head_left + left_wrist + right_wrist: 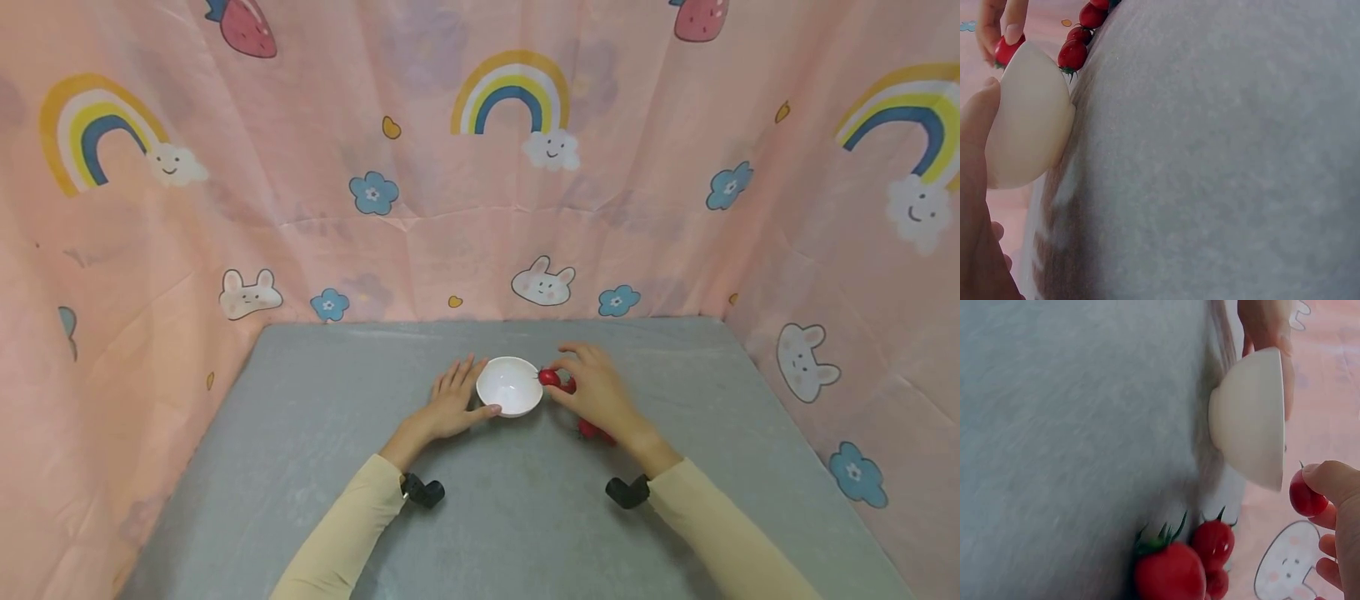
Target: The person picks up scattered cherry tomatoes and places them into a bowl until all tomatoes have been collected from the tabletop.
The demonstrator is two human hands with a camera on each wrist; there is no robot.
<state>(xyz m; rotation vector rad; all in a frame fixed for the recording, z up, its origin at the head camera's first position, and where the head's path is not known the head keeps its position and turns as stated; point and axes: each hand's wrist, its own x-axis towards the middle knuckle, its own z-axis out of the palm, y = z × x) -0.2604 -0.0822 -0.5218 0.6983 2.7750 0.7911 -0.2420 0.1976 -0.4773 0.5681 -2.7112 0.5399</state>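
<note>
1. Both hands work close together: the left hand [448, 408] lies with fingers extended and thumb apart, touching the side of a small, round, glossy white bowl [510, 388].
2. Opposite it, the right hand [600, 395] pinches a small, oval red tomato [1307, 496] with a green stem between thumb and fingers, just above the bowl's right edge.
3. The bowl stands upright on a grey, cloth-like counter [495, 525].
4. More shiny red tomatoes [1171, 573] with green stems lie on the counter, below and beside the right hand.
5. Behind hangs a pink fabric curtain [420, 258] printed with rainbows.
</note>
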